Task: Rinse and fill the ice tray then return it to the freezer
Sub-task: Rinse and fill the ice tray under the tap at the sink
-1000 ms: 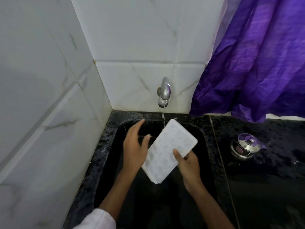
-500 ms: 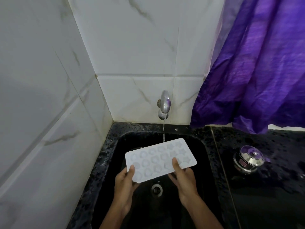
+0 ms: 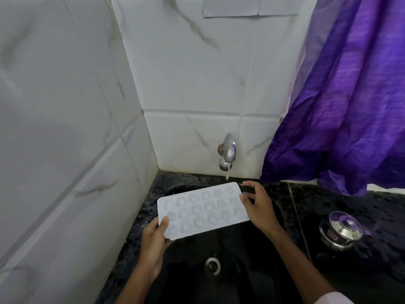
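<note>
White marble-tile walls (image 3: 65,128) box in the L side and back of a black sink (image 3: 252,281) set in a black speckled counter (image 3: 383,207).

Change: 1 s ago the ice tray (image 3: 201,210) stands steep, underside to camera, under a thin stream. 0.5 s ago it's flipped cavities up. Now it sits approx level, cavities up, shifted L over the sink's back-L part. The tap (image 3: 228,152) gives only a drip, which falls just past the tray's far-R corner, not into it.

Left hand (image 3: 153,240) grips the near-L corner, thumb on top. Right hand (image 3: 258,207) is at the R short end, thumb tip at the edge, fingers arched past the corner; can't tell if it grips.

Meaning: rinse looks done and fill is the step in hand. Can't tell if the cavities hold water; if not, the tap prob needs opening.

Room: L wall is near the tray's L end, and the back wall and tap are just beyond its far edge. To the R, the purple curtain (image 3: 350,106) hangs to the counter, and a lidded steel pot (image 3: 340,230) sits well apart. The open way out is up and toward the person.
</note>
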Available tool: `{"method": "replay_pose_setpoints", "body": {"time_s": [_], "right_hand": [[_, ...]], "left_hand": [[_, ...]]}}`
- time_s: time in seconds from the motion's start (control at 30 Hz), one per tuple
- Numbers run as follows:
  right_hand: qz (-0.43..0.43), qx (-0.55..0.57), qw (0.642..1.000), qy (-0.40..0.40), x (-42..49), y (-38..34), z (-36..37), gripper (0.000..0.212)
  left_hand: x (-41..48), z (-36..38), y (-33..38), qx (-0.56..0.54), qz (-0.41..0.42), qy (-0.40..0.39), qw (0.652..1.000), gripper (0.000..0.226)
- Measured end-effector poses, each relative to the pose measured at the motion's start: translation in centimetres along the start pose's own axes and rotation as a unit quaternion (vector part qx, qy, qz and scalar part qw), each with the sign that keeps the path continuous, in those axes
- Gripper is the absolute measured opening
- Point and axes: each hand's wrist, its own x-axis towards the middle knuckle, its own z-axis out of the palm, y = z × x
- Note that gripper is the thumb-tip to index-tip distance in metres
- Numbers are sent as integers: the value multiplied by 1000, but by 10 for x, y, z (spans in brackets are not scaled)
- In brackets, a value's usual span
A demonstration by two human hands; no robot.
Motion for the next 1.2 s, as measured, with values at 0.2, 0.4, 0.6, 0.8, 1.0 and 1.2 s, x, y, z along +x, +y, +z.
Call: {"method": "replay_pose_setpoints", "body": {"time_s": [0.2, 0.4, 0.6, 0.8, 1.0, 1.2], "right_hand": [[-51, -27, 998, -14, 2, -1, 5, 56], [-87, -60, 994, -2, 3, -2, 3, 52], [-105, -65, 992, -3, 10, -8, 6, 52], [-99, -71, 993, 6, 15, -10, 12, 53], [-121, -105, 987, 8, 13, -16, 15, 52], [-139, -154, 977, -51, 13, -18, 14, 75]], "left_hand": [[-3, 3, 7, 72, 34, 24, 997, 24], [-3, 0, 11, 89, 27, 51, 994, 25], [-5, -1, 16, 65, 27, 25, 997, 21], [-2, 0, 20, 70, 31, 20, 997, 26], [-5, -1, 23, 70, 50, 15, 996, 26], [-7, 2, 24, 64, 69, 23, 995, 25]]}}
